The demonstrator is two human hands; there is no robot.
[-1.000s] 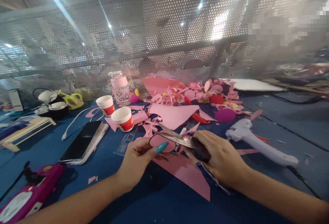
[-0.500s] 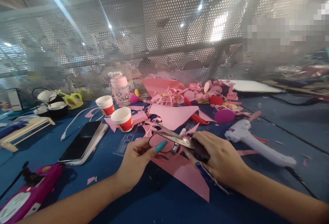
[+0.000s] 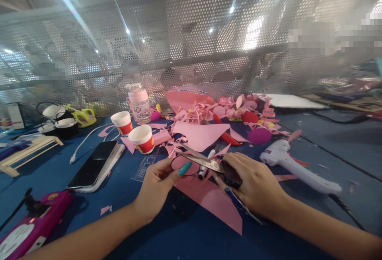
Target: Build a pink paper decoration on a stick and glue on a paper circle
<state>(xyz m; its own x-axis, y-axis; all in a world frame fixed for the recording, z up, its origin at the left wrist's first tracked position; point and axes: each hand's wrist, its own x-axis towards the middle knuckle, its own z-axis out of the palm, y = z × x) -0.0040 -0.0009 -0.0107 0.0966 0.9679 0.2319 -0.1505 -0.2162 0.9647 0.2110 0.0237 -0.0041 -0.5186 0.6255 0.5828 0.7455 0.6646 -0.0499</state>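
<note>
Blue cloth covers the table, which runs out of view on both sides under a heap of pink scraps. Behind it a perforated metal screen blurs whatever lies beyond. A white glue gun lies to the right, its cord cut off by the right forearm. A phone rests on the left, near two paper cups. The pink sheet lies flat in front, its upper edge hidden under both hands. The right hand has its fingers closed on the dark handles of the scissors, whose blades stand a little apart over a pink disc. The left hand pinches that disc between thumb and fingers; the fingers underneath are hidden.
</note>
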